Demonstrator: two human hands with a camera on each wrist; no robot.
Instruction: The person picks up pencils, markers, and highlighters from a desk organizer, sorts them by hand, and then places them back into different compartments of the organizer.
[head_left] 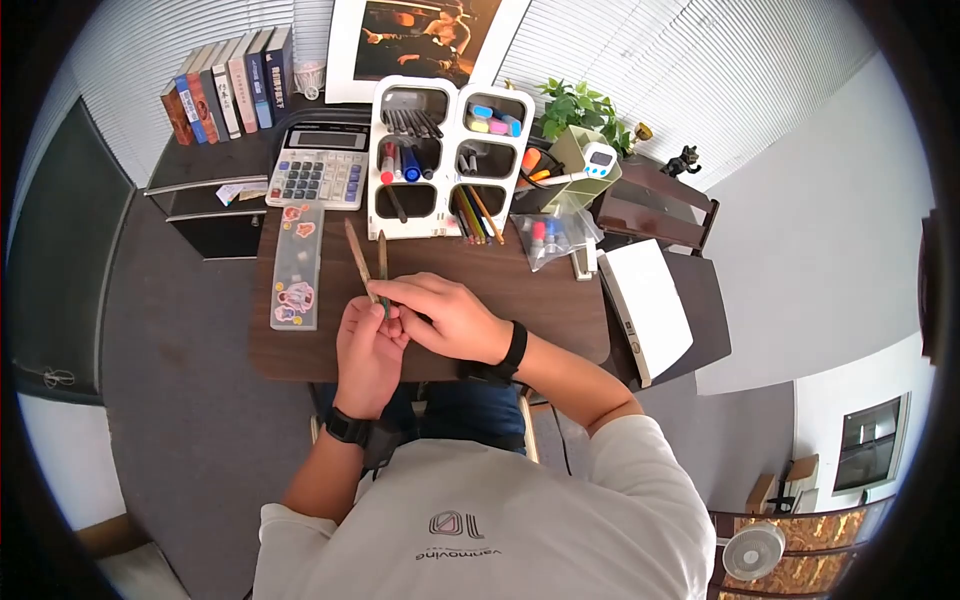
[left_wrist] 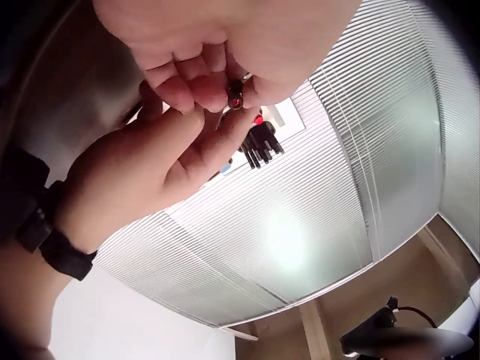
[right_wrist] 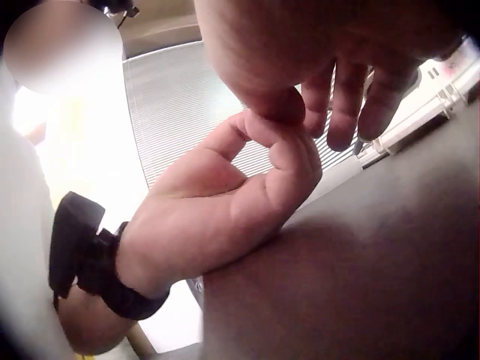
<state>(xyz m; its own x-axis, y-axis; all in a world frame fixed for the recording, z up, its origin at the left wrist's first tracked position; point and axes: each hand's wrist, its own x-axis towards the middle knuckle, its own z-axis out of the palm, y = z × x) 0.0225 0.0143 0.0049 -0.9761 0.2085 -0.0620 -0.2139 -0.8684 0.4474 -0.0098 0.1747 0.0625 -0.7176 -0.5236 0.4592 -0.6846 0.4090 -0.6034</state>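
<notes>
Two slim pencils stand out from the hands in the head view, a brown one (head_left: 358, 252) on the left and a darker one (head_left: 383, 258) beside it. My left hand (head_left: 368, 350) pinches their lower ends with curled fingers. From the right, my right hand (head_left: 450, 315) reaches over, its fingers gripping at the same place. In the left wrist view a dark, red-centred pencil end (left_wrist: 236, 97) shows between my left hand (left_wrist: 247, 45) and right hand (left_wrist: 135, 165). The fingertips meet in the right wrist view, where the pencils are mostly hidden.
A white organizer (head_left: 450, 188) with pens and pencils stands at the back of the brown table (head_left: 450, 265). Left are a stickered case (head_left: 298, 262) and a calculator (head_left: 318, 170). Right are a clear bag (head_left: 560, 240), a green holder (head_left: 590, 185) and a white box (head_left: 650, 310).
</notes>
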